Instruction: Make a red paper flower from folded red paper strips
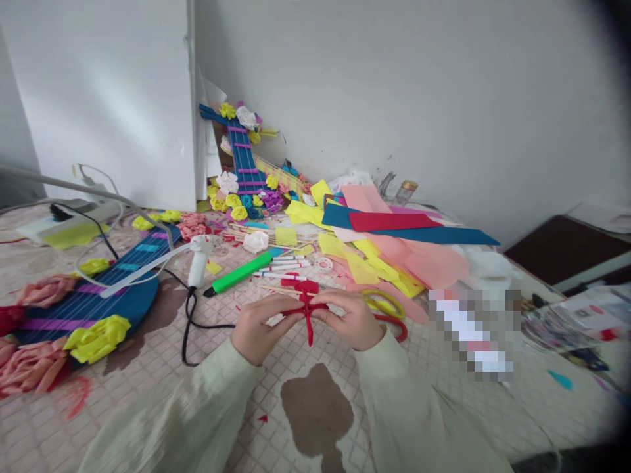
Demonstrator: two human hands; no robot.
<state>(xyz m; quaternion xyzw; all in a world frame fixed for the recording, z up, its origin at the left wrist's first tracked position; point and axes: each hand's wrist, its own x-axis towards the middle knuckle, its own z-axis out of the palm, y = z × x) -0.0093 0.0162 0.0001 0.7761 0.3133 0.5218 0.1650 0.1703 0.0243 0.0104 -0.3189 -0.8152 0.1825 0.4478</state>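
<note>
Both my hands meet at the middle of the patterned surface, pinching a small red paper piece (308, 309) between them. My left hand (259, 328) grips its left end and my right hand (348, 318) grips its right end. One red strip hangs down from the middle and a folded red bit sticks up above. Pale green sleeves cover both my forearms. Just beyond my hands lie several markers (286, 265) and a green highlighter (239, 274).
A white glue gun (200, 257) with a black cord stands left of my hands. Blue guitar-shaped crafts with paper flowers lie at the left (93, 295) and lean on the wall (244, 157). Coloured paper sheets (389, 243) and yellow-handled scissors (382, 303) lie at the right.
</note>
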